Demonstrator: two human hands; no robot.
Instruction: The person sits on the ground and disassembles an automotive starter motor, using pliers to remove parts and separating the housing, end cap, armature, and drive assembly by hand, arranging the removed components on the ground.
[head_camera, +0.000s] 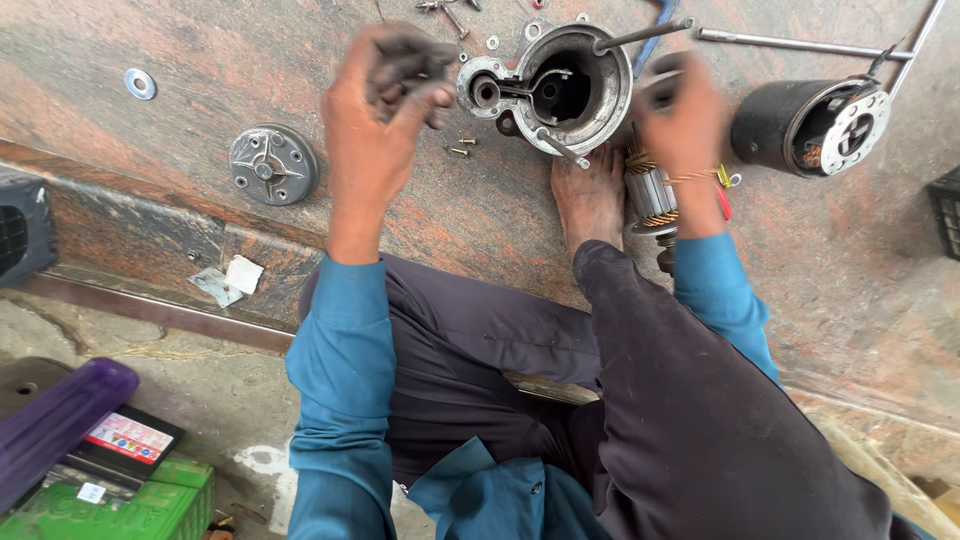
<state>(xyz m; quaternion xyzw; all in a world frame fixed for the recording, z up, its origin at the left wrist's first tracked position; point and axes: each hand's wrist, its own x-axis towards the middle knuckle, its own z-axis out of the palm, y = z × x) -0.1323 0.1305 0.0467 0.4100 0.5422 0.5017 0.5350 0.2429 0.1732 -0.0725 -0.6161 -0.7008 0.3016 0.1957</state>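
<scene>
Greasy hands (385, 100) beside motor housing (560, 88)

At seven o'clock lay a green box (120, 510); on it, a black package (125, 440) bore a red-and-white rectangular label (128, 437).

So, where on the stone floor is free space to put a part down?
Bare stone floor lies between the washer, the round cover plate and the left hand. It is crowded around the motor housing, the right hand and the black cylinder.

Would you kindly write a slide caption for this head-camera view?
Seated person's greasy left hand and blurred right hand hover beside an open motor housing on a stone floor.
</scene>
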